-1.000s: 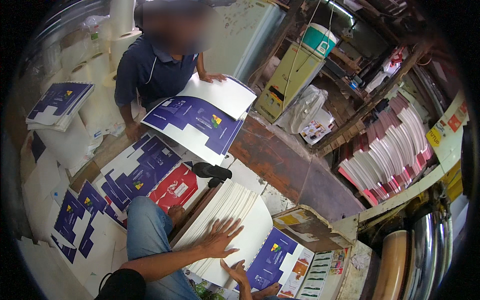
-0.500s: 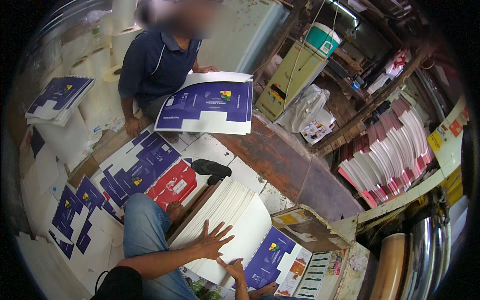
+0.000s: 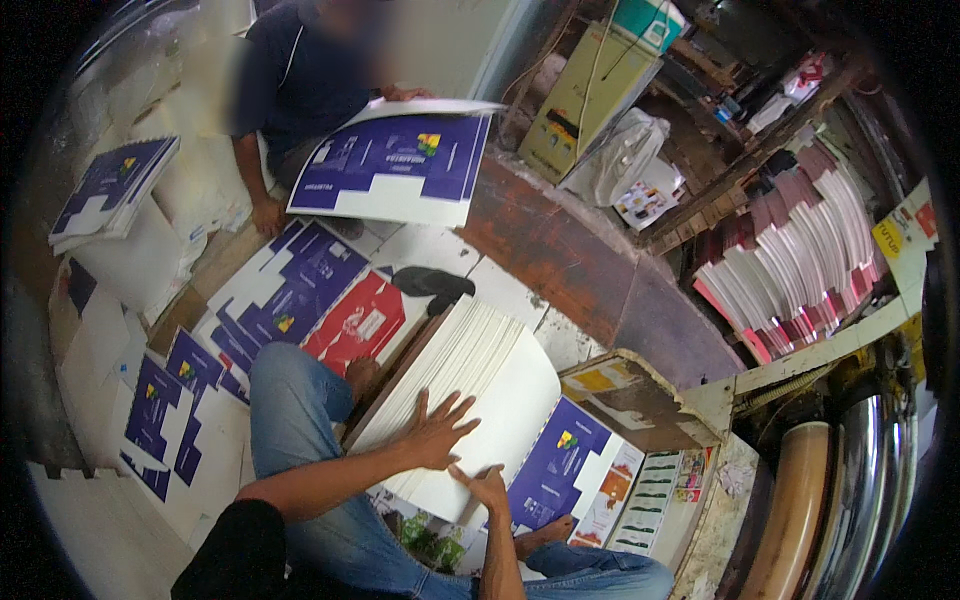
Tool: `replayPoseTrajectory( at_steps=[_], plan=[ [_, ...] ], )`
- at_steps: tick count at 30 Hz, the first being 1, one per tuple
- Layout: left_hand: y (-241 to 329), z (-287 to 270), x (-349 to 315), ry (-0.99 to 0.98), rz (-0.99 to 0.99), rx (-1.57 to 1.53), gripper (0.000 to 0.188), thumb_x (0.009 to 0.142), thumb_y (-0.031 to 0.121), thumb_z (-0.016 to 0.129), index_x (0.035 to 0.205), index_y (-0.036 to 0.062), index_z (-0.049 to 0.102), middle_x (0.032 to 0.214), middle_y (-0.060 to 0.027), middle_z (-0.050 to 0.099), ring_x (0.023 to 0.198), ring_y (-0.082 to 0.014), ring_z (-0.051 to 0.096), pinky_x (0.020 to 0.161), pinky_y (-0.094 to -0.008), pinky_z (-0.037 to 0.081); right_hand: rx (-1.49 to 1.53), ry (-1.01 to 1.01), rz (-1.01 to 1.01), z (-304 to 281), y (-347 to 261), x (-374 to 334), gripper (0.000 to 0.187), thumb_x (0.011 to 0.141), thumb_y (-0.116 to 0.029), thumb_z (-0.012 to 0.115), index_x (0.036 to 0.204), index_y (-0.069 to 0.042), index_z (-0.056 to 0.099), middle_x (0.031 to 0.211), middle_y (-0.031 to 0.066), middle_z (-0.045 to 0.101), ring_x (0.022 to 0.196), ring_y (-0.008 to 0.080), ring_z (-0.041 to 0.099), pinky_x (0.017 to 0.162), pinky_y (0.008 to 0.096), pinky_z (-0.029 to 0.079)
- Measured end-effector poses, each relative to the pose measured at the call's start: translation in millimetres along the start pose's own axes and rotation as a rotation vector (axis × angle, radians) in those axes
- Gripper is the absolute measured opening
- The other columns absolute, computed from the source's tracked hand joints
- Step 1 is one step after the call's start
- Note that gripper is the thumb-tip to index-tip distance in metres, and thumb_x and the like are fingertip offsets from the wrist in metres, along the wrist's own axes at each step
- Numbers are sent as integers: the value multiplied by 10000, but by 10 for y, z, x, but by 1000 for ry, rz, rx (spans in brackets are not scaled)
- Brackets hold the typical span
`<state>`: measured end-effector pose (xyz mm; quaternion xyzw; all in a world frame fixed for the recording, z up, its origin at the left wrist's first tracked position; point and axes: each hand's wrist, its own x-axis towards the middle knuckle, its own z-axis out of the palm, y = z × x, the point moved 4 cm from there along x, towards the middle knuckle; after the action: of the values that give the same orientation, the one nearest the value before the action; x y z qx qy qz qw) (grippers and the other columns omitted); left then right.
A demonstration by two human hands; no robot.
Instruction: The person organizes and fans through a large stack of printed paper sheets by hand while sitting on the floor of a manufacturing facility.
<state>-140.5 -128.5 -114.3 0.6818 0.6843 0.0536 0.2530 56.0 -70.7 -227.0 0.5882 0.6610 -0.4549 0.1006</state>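
We find the left hand [image 3: 437, 434] spread on the fanned white paper stack [image 3: 518, 395], just left of a purple printed sheet [image 3: 560, 462]. Right hand [image 3: 488, 490] at the stack's near edge; pinching or not, we cannot tell. Probable step: fanning sheets; next move calls for even palm pressure.

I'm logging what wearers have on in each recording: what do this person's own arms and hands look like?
The left hand and right hand are ungloved, with no watch or bracelet visible. A plain black sleeve covers the left upper arm, leaving the forearm bare; no right sleeve shows.
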Motion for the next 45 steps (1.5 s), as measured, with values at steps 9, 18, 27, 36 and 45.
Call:
replayPoseTrajectory(
  at_steps=[9,18,27,36,45],
  plan=[
    [47,-36,6,339,70,-10,805,943,524,568,1590,149,270,1670,-158,145,1535,-400,106,1099,-793,27,-73,21,-13,72,124,156,1633,521,-794,833,1349,366,34,1207,378,593,1141,382,634,962,365,520],
    [-129,239,-9,373,23,71,656,1026,449,415,1590,147,273,1650,-159,225,1525,-369,184,1141,-727,41,49,-71,137,32,-220,-163,1774,430,-891,780,1437,241,-143,1489,532,55,1423,601,222,1178,535,282],
    [-69,185,-58,405,-157,114,607,1004,459,445,1578,313,311,1634,-281,142,1519,-458,112,1079,-804,-2,-11,-62,46,0,-217,-142,1684,498,-910,727,1437,278,-10,1410,583,177,1357,660,287,1091,641,355],
    [-257,336,-14,360,-185,-53,599,1007,515,437,1570,341,330,1643,-283,93,1525,-471,50,1079,-802,-10,-91,-51,52,64,-269,-201,1680,520,-881,751,1452,242,-81,1425,593,66,1375,696,169,1111,706,247],
    [-340,372,-30,447,-143,-47,598,992,528,478,1553,356,363,1640,-282,116,1519,-477,90,1095,-790,7,2,-100,110,175,-346,-259,1805,435,-774,881,1373,231,-289,1401,606,-130,1387,696,-107,1156,690,85]
  ],
)
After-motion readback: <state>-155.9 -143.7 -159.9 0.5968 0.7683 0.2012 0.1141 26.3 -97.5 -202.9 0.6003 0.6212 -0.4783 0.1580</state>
